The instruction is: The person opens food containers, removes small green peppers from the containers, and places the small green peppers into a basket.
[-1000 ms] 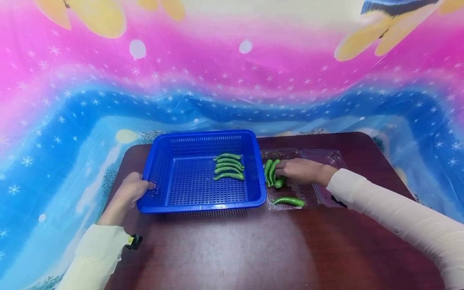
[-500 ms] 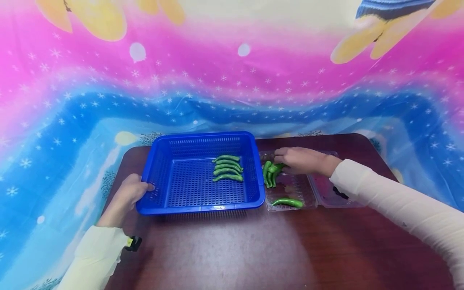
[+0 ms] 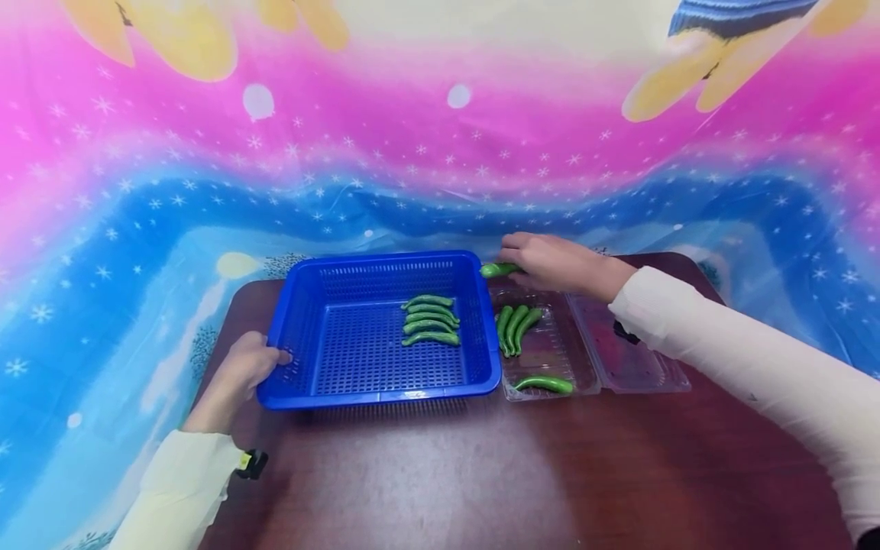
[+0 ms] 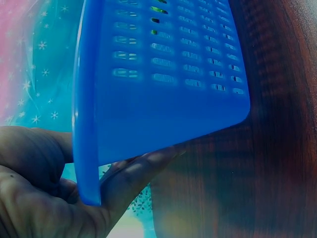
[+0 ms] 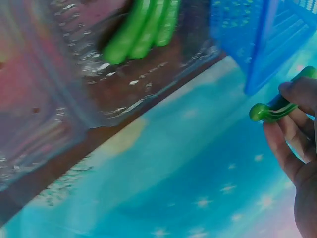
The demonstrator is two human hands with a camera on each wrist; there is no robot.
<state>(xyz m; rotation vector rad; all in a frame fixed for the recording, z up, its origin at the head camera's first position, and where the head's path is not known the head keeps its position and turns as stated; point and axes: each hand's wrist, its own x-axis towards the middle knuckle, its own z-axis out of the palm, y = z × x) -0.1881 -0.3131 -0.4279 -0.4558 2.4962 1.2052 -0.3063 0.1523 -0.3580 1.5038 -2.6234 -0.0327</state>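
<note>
One green pepper pinched in the right hand, a blue basket gripped in the left

The right hand [image 3: 550,263] grasps a single green pepper [image 3: 498,270] between thumb and fingers, holding it near the far right corner of the blue basket [image 3: 385,396]. The right wrist view shows one rounded end of this pepper sticking out past the fingertips; whether it touches the rim, I cannot tell. The left hand [image 3: 249,363] clasps the basket's left rim, its thumb over the edge and its fingers along the outside of the wall.

Inside the basket, a row of peppers [image 3: 431,326] lies side by side toward the right wall, all running crosswise. Just to the right of the basket sits a clear plastic tray [image 3: 560,347]. Three peppers [image 3: 514,328] lie next to one another at its left side, and a lone pepper [image 3: 546,383] rests apart from them along the near edge. The tray's clear lid [image 3: 635,355] is folded open to the right.

All of this is on a dark reddish-brown table [image 3: 426,473]. Behind it hangs a pink and blue cloth [image 3: 412,191] printed with snowflakes. Pale sleeves [image 3: 729,367] cover both forearms.
</note>
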